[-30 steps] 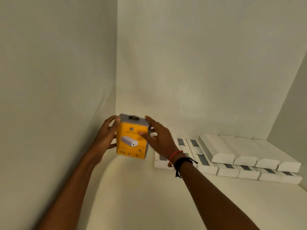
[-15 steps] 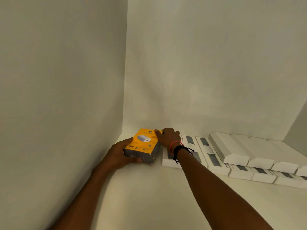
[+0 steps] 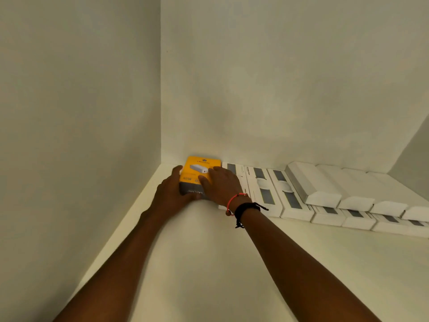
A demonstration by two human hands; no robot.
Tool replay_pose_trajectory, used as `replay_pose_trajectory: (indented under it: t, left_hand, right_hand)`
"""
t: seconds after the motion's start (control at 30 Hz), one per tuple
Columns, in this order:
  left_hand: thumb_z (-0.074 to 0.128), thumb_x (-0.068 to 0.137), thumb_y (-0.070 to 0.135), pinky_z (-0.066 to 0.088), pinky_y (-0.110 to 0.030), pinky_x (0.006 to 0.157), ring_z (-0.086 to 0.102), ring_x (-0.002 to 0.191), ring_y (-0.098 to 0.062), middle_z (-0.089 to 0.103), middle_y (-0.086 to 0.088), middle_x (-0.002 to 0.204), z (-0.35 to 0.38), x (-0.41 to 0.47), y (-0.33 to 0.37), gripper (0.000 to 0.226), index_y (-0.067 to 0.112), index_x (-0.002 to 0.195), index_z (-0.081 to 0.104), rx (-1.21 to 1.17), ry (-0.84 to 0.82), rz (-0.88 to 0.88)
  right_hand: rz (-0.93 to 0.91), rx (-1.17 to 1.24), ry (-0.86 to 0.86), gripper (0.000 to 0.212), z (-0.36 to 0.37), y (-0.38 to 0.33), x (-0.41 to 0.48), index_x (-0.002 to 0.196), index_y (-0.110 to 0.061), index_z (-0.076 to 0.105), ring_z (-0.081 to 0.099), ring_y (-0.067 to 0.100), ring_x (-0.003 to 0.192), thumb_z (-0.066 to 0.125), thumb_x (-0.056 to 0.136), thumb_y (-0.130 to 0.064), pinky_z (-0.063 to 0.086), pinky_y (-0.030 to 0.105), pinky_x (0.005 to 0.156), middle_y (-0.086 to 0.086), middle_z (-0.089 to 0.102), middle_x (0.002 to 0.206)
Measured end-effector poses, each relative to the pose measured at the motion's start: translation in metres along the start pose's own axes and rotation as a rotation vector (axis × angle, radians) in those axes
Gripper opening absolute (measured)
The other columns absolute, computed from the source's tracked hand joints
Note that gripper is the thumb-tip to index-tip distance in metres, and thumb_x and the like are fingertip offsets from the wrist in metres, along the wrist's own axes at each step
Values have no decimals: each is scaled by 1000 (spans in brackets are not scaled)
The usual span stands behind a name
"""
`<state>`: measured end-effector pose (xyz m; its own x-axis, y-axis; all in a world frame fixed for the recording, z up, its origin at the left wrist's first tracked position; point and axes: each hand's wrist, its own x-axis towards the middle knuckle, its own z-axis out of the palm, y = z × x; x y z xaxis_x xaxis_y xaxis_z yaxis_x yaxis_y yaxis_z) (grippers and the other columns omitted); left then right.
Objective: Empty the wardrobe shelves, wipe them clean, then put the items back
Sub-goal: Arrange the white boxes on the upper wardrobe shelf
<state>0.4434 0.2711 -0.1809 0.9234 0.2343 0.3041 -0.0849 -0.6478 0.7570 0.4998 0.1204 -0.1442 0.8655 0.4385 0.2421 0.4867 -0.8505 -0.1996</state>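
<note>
Head camera looks into the wardrobe's far left corner, and the yellow box (image 3: 203, 167) lies flat on the shelf (image 3: 209, 256), close to the back wall (image 3: 278, 89) and just beside the row of white boxes (image 3: 287, 198) on its right. Left hand (image 3: 170, 194) cups the near left corner, its grip curled round the side of the box. Right hand (image 3: 222, 187) lies on top, grip spread, fingers flat and pressing, with a red cord (image 3: 232, 199) and a black band (image 3: 246, 206) at the wrist. I read this as the putting-back stage, with the box being seated in its slot. To do it well, slide rather than lift, square the far edge to the back wall, and bring the right side flush with the first white box without nudging that row. A second layer of white boxes (image 3: 320, 189) rests on top further right and looks ready to shift. Keep the flat hand light and release the curled one first. Whether the box touches the back wall, I cannot tell from here.
</note>
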Motion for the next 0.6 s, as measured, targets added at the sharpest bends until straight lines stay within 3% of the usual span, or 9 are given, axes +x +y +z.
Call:
replay_pose_trajectory:
  t: [0.1,0.2,0.27,0.37,0.47,0.6]
  left_hand:
    - [83,56,54,41,-26,77,63,105,-27,66,-5,117,2,8,0,96,22,137,42,-60,12,-37]
    - [84,50,61,44,-25,77,62,106,-20,64,2,116,9,9,14,97,19,130,47,-75,-8,-11]
    - [80,43,70,47,-33,94,56,121,-23,57,-3,132,19,1,12,121,11,140,38,-46,-9,-47]
    - [80,46,73,31,-51,112,37,138,-33,41,-15,148,18,-15,2,140,1,148,18,115,54,-138]
    - [78,66,63,20,-51,116,27,141,-37,34,-22,148,16,-17,1,123,-7,146,15,287,73,-166]
    - [62,82,61,17,-53,116,23,141,-42,28,-28,149,27,-40,13,105,-11,144,18,425,30,-163]
  right_hand:
    - [-5,20,34,51,-8,3,-10,132,-11,51,43,33,130,38,100,-48,33,45,108,13,48,140]
    - [6,-21,73,59,-14,11,-21,148,-13,33,22,30,145,37,101,-48,17,46,116,12,25,158]
    - [53,-14,41,64,-6,19,-36,153,-15,21,9,28,149,36,101,-48,9,49,119,9,12,163]
    - [97,41,9,65,7,19,-59,155,-15,16,-2,27,151,34,102,-48,3,47,120,9,3,164]
    - [112,26,53,67,5,22,-70,156,-15,9,-9,26,150,35,102,-46,-2,44,120,10,-7,163]
    - [114,-55,30,70,10,31,-102,156,-17,-1,-16,28,149,38,103,-40,-8,44,119,12,-17,161]
